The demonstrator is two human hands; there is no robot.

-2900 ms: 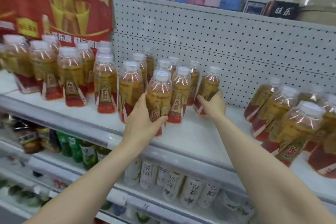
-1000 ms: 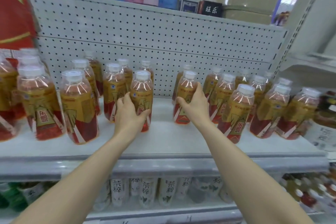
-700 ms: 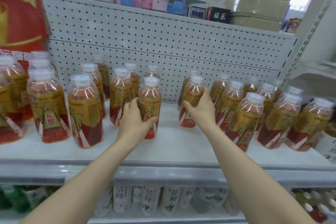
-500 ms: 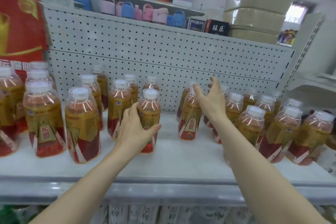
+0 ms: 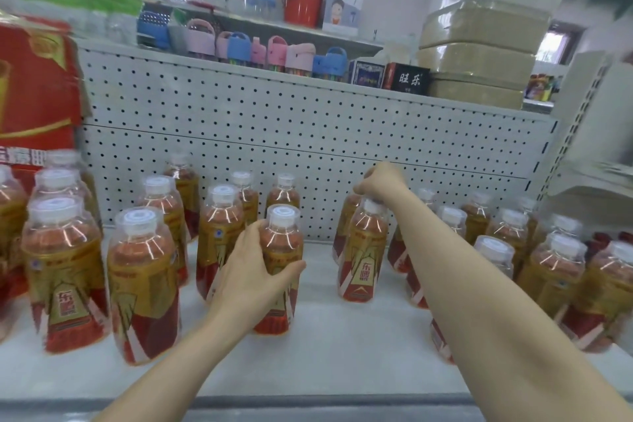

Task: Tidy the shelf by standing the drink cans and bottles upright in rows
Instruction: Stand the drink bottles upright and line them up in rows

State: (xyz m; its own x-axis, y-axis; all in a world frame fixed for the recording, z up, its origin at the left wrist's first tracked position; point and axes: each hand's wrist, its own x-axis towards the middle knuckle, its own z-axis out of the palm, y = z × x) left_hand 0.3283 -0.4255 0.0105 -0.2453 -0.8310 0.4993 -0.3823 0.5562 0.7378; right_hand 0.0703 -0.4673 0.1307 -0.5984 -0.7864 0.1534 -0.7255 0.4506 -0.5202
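Amber-and-red drink bottles stand on the white shelf (image 5: 325, 353), in front of a grey pegboard (image 5: 308, 134). The left hand (image 5: 253, 271) wraps its fingers and thumb round the middle bottle (image 5: 284, 240), which stands upright near the front, apart from its neighbours. The right hand (image 5: 380, 181) reaches farther back with its fingers curled down over the cap of the tall bottle (image 5: 363, 250) just right of the gap. Whether it actually grips that cap I cannot tell. The left rows (image 5: 144, 284) stand upright, and the right cluster (image 5: 548, 267) is packed closely together.
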